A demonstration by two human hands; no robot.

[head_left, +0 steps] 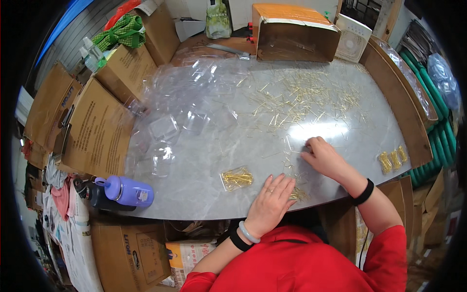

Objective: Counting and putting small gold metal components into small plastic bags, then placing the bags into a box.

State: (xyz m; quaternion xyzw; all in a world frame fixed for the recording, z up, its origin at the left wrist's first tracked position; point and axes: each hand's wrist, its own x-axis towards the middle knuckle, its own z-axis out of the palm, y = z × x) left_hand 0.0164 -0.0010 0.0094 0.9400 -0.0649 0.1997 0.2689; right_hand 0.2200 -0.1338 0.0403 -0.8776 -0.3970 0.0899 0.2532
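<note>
My left hand point(272, 203) lies flat near the table's front edge, its fingers stretched out beside a small pile of gold wire hooks point(298, 195). To its right and farther off, my right hand point(323, 158) is closed, thumb and fingers pinched low over the tabletop among loose gold hooks. Whatever sits between those fingertips is too small to make out. A clear plastic box point(237, 178) filled with gold hooks stands left of my left hand. Many more loose gold hooks point(311, 92) are scattered across the far middle of the table.
Clear plastic boxes point(194, 87) cover the table's left side. Several bundles of gold hooks point(393, 159) lie at the right edge. A purple bottle point(129, 191) and a black bottle stand front left. An open cardboard box point(296, 41) and a white fan point(352, 38) stand at the back.
</note>
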